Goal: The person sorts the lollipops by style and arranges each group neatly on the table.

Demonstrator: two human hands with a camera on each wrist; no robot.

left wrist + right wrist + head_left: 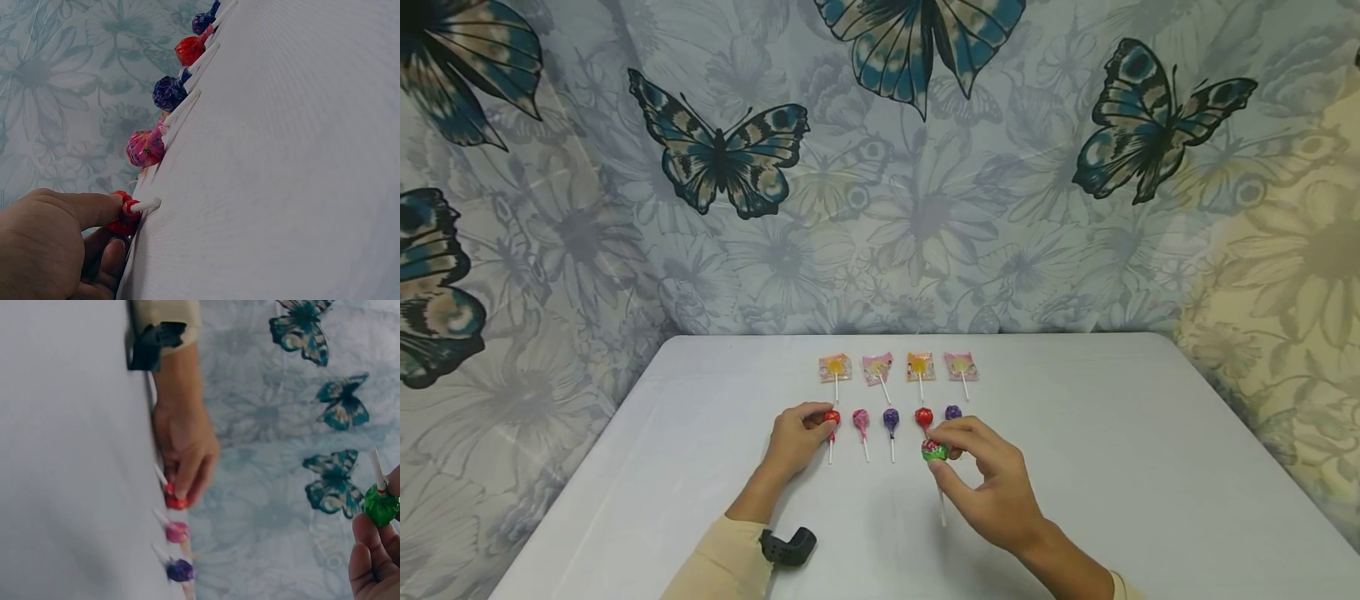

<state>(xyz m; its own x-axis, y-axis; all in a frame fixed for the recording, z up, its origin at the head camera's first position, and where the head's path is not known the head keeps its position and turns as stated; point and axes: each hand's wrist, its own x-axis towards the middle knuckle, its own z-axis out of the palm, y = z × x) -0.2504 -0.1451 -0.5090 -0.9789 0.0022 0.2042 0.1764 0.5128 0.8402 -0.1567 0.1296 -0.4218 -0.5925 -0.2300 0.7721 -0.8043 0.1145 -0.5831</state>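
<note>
My left hand (797, 437) pinches the head of a red lollipop (831, 417) at the left end of the near row, its white stick pointing toward me. In the left wrist view thumb and fingers close round that red wrapper (128, 209). My right hand (992, 471) holds a green-and-red wrapped lollipop (934, 451) by its head, stick hanging down, above the table. In the right wrist view this lollipop (380, 505) shows green between the fingertips. Beside the left hand lie a pink lollipop (861, 418) and a purple one (891, 418); near the right hand, a red one (923, 417) and another purple one (952, 412).
Behind the round lollipops lies a row of flat lollipops in clear-edged wrappers, orange (835, 367) and pink (961, 366) alternating. All rest on a white table (700, 417). A butterfly-printed cloth (925, 208) rises behind its far edge. A black band (788, 547) sits at the left wrist.
</note>
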